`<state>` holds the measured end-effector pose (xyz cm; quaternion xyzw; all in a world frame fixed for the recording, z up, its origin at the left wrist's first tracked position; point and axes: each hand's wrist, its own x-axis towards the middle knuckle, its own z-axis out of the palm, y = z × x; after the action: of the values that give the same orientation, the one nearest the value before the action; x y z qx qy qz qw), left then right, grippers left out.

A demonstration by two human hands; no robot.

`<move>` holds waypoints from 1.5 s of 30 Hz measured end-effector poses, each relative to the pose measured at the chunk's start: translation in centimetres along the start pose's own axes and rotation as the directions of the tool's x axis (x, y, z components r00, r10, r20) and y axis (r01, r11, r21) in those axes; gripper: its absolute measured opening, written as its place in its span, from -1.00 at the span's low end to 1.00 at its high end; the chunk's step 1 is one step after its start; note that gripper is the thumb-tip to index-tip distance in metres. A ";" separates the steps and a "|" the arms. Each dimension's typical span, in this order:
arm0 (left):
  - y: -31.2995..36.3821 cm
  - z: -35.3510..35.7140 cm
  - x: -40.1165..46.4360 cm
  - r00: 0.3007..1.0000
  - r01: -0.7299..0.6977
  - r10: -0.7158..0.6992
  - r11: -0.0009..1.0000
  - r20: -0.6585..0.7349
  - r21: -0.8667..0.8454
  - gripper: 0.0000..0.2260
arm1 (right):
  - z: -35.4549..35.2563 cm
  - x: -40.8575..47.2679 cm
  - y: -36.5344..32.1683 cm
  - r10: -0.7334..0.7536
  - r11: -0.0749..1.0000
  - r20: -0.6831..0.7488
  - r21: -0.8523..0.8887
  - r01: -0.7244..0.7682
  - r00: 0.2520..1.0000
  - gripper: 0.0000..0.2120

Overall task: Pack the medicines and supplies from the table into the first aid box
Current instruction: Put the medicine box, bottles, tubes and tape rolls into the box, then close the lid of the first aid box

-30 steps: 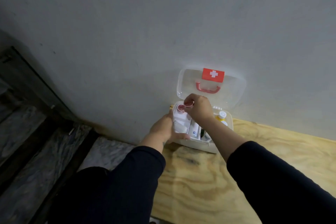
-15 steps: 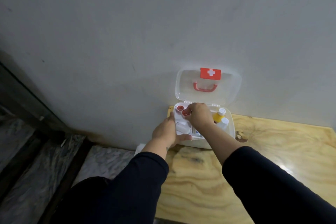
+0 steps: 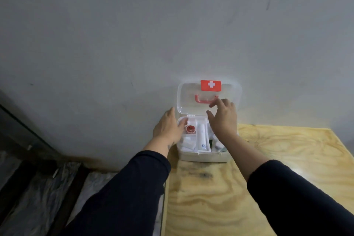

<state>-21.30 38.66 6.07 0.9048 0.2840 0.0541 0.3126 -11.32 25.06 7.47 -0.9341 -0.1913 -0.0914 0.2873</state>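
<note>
The first aid box [image 3: 203, 156] sits on the wooden surface [image 3: 210, 197], pushed up against the wall [image 3: 134, 44]. Its clear lid [image 3: 186, 97] stands up behind the box and leans on the wall. The lid is the thing to reach for next, I think, because the surface near the box looks bare and the box already holds things.

The lid runs long from side to side, and its red handle [image 3: 205, 100] runs the same way. Above the handle is a red label with a white cross [image 3: 210, 84].

The right hand [image 3: 223, 119] is the nearer one. It is up in front of the lid, and its fingers [image 3: 215, 102] are spread open and hold nothing. One fingertip is at the right end of the handle; I cannot tell if it touches. The lid lies just behind and above these fingers, so a pull toward the person would likely bring it down.

The left hand [image 3: 168, 125] is at the left side of the box, by the lid's bottom corner. Its fingers are open too and grip nothing. Its thumb reaches over the box's left edge.

Inside the box, near the left hand, sits a small red-capped pot [image 3: 191, 128]. Just right of it lies a white tube [image 3: 202, 136], pointing from the lid toward the person. The right wrist hides the right part of the box.

Both arms are stretched forward in dark sleeves.
</note>
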 end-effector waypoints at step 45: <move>-0.6 5.6 -6.3 0.942 -0.331 0.321 0.840 0.098 0.431 -0.33 | -0.3 -8.4 8.0 -0.186 0.924 0.379 -0.247 0.293 0.907 -0.28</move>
<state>-25.26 32.57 1.77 0.9874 0.1275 0.0309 0.0886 -15.71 16.21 1.35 -0.9368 -0.3375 0.0126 0.0909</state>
